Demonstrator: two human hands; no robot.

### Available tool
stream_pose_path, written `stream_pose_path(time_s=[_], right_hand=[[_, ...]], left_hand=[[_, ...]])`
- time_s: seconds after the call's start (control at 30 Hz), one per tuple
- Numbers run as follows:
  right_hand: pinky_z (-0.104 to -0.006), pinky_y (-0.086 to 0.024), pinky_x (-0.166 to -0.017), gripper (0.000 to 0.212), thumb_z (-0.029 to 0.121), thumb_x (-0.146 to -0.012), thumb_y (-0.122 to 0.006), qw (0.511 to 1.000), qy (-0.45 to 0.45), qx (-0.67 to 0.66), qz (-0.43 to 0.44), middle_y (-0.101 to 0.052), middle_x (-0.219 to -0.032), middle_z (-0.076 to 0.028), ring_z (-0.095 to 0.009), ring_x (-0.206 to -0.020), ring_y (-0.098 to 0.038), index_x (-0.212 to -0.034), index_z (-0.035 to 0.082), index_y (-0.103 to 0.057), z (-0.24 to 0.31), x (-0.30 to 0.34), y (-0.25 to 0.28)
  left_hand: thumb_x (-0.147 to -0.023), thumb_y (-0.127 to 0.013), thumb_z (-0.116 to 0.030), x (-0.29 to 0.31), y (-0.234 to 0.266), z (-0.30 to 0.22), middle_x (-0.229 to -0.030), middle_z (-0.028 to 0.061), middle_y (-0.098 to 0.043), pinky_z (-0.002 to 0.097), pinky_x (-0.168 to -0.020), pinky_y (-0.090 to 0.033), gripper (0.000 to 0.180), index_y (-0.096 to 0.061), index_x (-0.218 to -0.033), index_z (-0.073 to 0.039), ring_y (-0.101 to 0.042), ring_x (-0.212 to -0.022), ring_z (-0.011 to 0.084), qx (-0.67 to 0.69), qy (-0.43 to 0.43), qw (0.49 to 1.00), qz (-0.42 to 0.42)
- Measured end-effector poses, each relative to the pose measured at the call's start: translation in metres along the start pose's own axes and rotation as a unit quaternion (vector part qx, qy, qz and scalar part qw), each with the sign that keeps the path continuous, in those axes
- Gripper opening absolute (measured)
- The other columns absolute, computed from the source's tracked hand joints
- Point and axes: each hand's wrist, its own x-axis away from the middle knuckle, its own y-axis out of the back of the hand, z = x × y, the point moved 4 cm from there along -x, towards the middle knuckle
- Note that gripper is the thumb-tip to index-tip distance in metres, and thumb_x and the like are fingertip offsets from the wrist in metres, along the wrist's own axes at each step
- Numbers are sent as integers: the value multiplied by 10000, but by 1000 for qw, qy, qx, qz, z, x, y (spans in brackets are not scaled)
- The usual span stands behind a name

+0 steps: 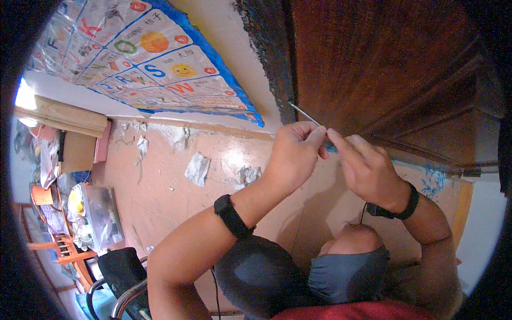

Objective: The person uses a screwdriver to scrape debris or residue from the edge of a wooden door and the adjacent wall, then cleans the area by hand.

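Observation:
My left hand (298,152) is closed, its thumb and fingers pinching a thin, pale metal rod (305,114). The rod slants up and to the left, and its narrow tip lies in front of the dark, rough-edged door frame (282,80). Close beside it, my right hand (370,170) is closed too, with bent fingers and the forefinger reaching to the left thumb tip. What the right fingers hold, if anything, is hidden. Behind both hands rises a brown wooden door (368,64).
A blue-edged alphabet poster (154,69) hangs on the wall at upper left. Crumpled paper scraps (198,169) litter the pinkish floor (160,202). A clear plastic bin (104,216), cardboard (79,149) and a metal-framed chair (125,282) stand to the left.

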Motion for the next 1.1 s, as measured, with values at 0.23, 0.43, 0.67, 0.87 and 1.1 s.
stream_pose_path(time_s=[0.23, 0.43, 0.67, 0.87, 1.1], right_hand=[[-389, -505, -539, 497, 47, -764, -553, 999, -4, 12, 29, -529, -813, -130, -286, -592, -578, -1259, 31, -524, 3, -2, -2], [-382, -507, -526, 496, 56, -764, -548, 999, 18, 42, 25, -528, -803, -122, -286, -579, -576, -1258, 32, -525, 0, -2, -1], [-373, -504, -534, 484, 73, -758, -560, 996, 9, 67, 59, -528, -791, -110, -274, -593, -570, -1238, 25, -533, 0, -1, -1], [-351, -497, -552, 472, 64, -755, -576, 999, 10, 19, 35, -517, -757, -95, -249, -613, -557, -1223, 15, -540, -9, 10, 12], [-370, -503, -627, 456, -34, -763, -576, 987, 39, -126, 92, -607, -855, -155, -316, -702, -598, -1212, 47, -573, -13, 21, 6]], left_hand=[[-936, -528, -202, 2, 1, 1, -608, 39, -570, 220, -411, -320, 252, -598, -780, -17, -428, -449, 70, 26, 24, 999, -3], [-933, -537, -208, 2, 1, -6, -623, 40, -576, 214, -411, -316, 236, -602, -811, -16, -429, -453, 65, -7, 36, 999, -7], [-909, -570, -217, -2, 5, 11, -624, 32, -569, 223, -393, -297, 245, -613, -790, -7, -396, -426, 63, 7, 32, 999, -26], [-887, -608, -200, -3, 45, 10, -662, 40, -573, 225, -384, -280, 199, -613, -897, -1, -382, -434, 60, 28, 32, 984, -173], [-821, -671, -95, 8, 53, 18, -832, 108, -671, 280, -555, -474, 365, -581, -1162, -1, -587, -608, 177, -288, -138, 947, -21]])
